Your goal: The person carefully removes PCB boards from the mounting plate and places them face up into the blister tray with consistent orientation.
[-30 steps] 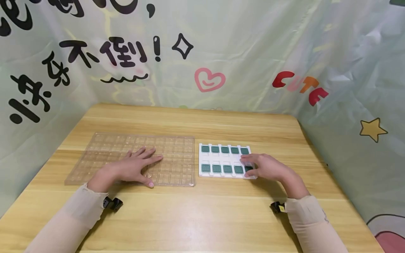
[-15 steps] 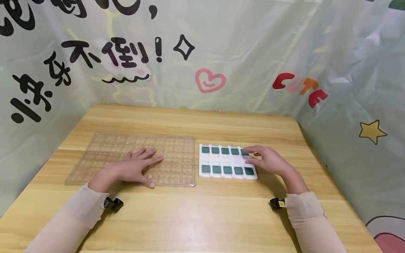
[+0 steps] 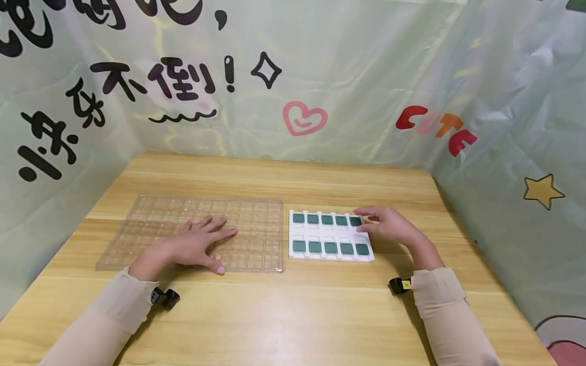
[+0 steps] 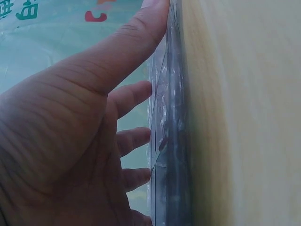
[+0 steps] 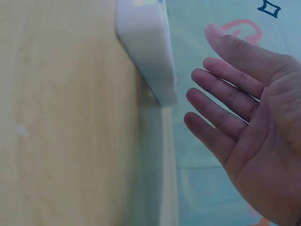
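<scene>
A clear plastic tray (image 3: 258, 249) with a grid of small pockets lies on the left of the table. My left hand (image 3: 192, 249) rests on it with fingers spread; the left wrist view has the fingertips on its surface. To its right is a white tray (image 3: 322, 234) holding two rows of square green chips (image 3: 330, 247). Beside this tray's far right corner, my right hand (image 3: 389, 223) hovers with nothing in it. Its fingers (image 5: 221, 89) are extended and apart from the white tray's edge in the right wrist view.
Both trays lie on a wooden table (image 3: 274, 310), with a narrow gap between them. A printed fabric curtain (image 3: 357, 66) hangs along the back and both sides. Each wrist wears a small black camera (image 3: 166, 299).
My right hand has moved from the white tray's near right chip to its far right corner, uncovering the chips there. My left hand has stayed in place on the clear tray.
</scene>
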`<state>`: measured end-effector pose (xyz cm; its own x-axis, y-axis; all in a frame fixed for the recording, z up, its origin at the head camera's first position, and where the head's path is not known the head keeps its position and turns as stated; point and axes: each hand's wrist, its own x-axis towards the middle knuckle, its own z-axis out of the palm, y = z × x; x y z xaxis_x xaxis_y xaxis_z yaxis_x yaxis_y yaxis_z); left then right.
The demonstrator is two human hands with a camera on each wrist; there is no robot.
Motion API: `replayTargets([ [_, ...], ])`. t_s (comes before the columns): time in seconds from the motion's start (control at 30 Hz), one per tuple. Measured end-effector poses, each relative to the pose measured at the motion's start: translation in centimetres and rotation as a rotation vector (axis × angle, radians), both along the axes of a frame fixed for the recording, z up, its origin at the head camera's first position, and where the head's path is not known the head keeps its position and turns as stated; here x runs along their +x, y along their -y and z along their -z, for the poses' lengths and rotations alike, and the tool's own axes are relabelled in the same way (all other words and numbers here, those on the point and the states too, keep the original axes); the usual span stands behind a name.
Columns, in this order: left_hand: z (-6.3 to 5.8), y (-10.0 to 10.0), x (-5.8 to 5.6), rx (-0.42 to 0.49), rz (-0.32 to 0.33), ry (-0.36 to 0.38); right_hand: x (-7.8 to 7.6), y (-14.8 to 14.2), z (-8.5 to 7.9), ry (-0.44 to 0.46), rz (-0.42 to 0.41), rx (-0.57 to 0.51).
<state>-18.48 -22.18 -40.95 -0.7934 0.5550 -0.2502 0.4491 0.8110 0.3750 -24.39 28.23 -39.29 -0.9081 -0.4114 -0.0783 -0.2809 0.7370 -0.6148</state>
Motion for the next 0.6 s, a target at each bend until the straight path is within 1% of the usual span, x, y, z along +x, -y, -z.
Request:
replayTargets([
  [0.1, 0.1, 0.0, -0.1, -0.004, 0.004, -0.003, -0.3, 0.1, 0.3, -0.012, -0.011, 0.011],
  [0.47, 0.0, 0.0, 0.1, -0.002, 0.0, -0.006, -0.6, 0.2, 1.0, -0.002, -0.012, 0.012],
  [0.6, 0.1, -0.1, 0.1, 0.001, -0.002, -0.006, -0.6, 0.2, 1.2, -0.007, -0.015, 0.033],
])
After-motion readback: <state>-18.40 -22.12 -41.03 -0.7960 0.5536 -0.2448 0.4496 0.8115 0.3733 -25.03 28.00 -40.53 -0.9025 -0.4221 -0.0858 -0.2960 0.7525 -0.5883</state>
